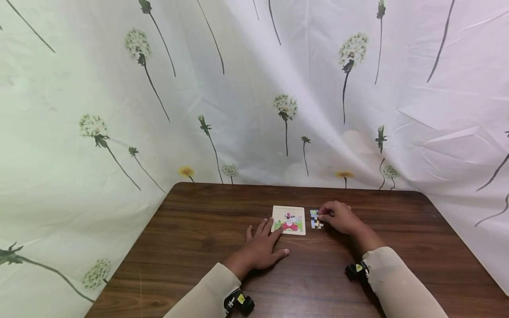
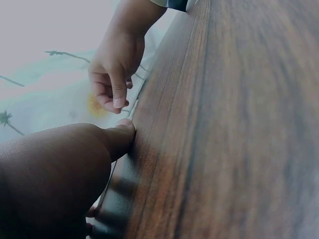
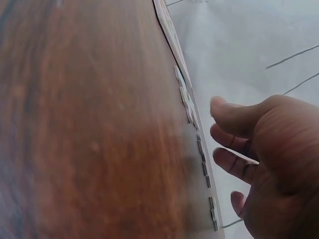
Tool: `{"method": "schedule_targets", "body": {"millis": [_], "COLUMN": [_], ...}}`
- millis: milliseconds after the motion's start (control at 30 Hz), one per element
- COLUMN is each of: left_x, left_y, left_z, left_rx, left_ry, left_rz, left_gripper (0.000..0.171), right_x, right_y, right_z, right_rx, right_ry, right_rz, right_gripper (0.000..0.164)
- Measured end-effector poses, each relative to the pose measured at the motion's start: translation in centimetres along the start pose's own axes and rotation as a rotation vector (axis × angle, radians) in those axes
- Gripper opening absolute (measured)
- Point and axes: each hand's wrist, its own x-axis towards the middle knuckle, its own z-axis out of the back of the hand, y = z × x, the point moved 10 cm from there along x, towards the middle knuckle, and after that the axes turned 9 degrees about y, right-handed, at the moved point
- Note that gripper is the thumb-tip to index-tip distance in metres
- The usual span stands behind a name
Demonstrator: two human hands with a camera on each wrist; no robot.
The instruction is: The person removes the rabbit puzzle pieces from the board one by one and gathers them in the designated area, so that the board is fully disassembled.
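A square jigsaw board lies on the table, its pale frame around a cartoon animal in red. My left hand rests at its lower left corner with spread fingers, the fingertips at the frame. Just right of the board lie loose jigsaw pieces, partly hidden by my right hand. That hand hovers over them with bent fingers. In the right wrist view a gap shows between thumb and fingers, with nothing held there, and several pieces lie flat along the table below.
The brown wooden table reaches back to a white curtain printed with dandelions. Each wrist wears a small black camera over a beige sleeve.
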Motion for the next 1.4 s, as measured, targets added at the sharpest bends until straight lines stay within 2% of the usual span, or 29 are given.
{"method": "schedule_targets", "body": {"millis": [167, 333, 500, 967, 1400], "left_x": [0.1, 0.1, 0.1, 0.2, 0.0], "left_y": [0.0, 0.1, 0.1, 0.1, -0.2], "left_z": [0.0, 0.0, -0.1, 0.0, 0.2], "left_rx": [0.001, -0.001, 0.006, 0.017, 0.012], "left_ry": [0.000, 0.004, 0.010, 0.009, -0.004], "left_rz": [0.002, 0.006, 0.006, 0.015, -0.014], "left_gripper": [0.077, 0.077, 0.077, 0.077, 0.076], "right_x": [0.4, 1.1, 2.0, 4.5, 6.0], "right_y": [0.8, 2.0, 2.9, 4.7, 5.8], "right_z": [0.2, -0.3, -1.1, -3.4, -5.2], "right_rx": [0.004, 0.028, 0.045, 0.029, -0.038], "right_ry": [-0.020, 0.011, 0.052, 0.133, 0.160], "right_rz": [0.055, 0.089, 0.074, 0.073, 0.049], "right_gripper": [0.009, 0.004, 0.004, 0.019, 0.025]}}
